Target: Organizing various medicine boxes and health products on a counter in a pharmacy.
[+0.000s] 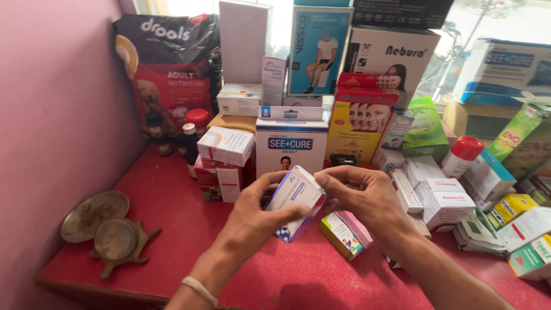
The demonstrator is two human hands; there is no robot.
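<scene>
2 hands, left hand (255,209) and right hand (361,195), grasp 1 white carton (295,198); perhaps 2 metal dishes (94,215) lie nearby

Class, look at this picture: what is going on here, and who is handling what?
A person holds a small white and purple carton in both hands above a red table. The left hand grips its lower side; the right hand pinches its top end. Under the hands lies a small pink and green box. Many more medicine boxes and a red-capped white bottle crowd the table behind.
</scene>
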